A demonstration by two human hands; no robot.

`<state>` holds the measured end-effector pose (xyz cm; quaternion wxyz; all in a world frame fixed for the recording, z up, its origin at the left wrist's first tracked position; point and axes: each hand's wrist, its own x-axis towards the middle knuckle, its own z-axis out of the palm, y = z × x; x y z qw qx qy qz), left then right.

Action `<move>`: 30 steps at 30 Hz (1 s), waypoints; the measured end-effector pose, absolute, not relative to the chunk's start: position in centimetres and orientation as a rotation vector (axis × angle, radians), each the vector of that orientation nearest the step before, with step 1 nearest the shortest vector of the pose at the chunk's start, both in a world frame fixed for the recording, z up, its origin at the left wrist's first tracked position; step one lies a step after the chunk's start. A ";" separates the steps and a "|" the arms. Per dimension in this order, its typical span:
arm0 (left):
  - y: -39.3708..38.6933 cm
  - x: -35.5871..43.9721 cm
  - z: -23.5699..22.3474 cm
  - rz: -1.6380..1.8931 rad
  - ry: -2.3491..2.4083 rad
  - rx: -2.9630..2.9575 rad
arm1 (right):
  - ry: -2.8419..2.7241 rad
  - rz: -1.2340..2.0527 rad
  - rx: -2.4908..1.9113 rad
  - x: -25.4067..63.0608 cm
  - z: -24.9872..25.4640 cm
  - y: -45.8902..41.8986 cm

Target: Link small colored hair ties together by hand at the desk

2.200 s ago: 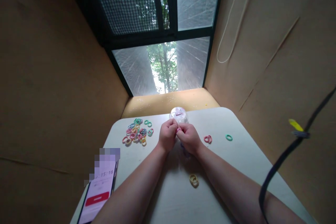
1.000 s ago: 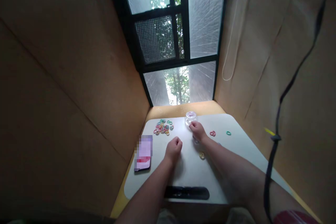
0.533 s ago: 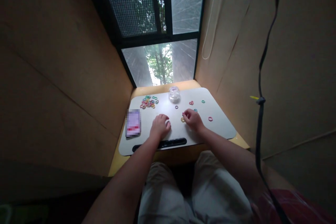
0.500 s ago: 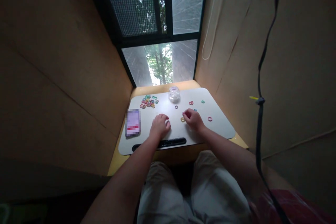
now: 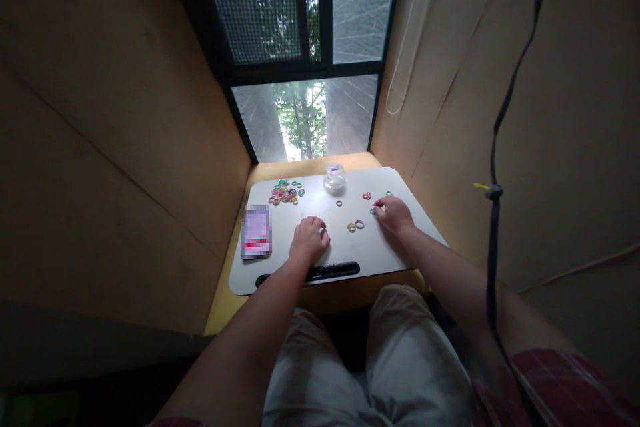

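My right hand [image 5: 397,215] is on the right side of the white lap table [image 5: 300,267], thumb and forefinger pinched at a small blue hair tie [image 5: 373,211]. Left of it lie a yellow hair tie [image 5: 351,227] and a pale purple one [image 5: 360,224], side by side. My left hand [image 5: 309,240] rests near the table's front middle, fingers loosely bent with a gap to the thumb, and no held thing shows. Beyond the right hand are a red hair tie [image 5: 367,196] and a green one [image 5: 389,194]. A dark purple hair tie [image 5: 339,203] lies alone near the middle.
A pile of coloured hair ties [image 5: 285,193] lies at the back left. A clear plastic jar [image 5: 335,180] stands at the back edge. A blurred-out phone-like thing [image 5: 257,232] is at the left, and a black slot [image 5: 333,271] runs along the front. A dark strap [image 5: 495,193] hangs at the right.
My right hand has moved right, from beside the yellow hair tie to the blue one. The pale purple hair tie now shows beside the yellow one. My left hand stays nearly in place.
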<state>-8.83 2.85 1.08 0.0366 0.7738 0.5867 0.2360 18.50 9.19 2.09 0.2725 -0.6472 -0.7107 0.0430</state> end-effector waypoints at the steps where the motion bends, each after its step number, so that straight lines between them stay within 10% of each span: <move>1: 2.9 -8.9 1.0 0.727 1.801 2.376 | -1.929 0.093 -1.756 18.5 2.1 9.0; 30: 4.4 -7.5 2.6 0.289 0.921 2.815 | -2.369 0.130 -1.433 14.9 0.2 0.7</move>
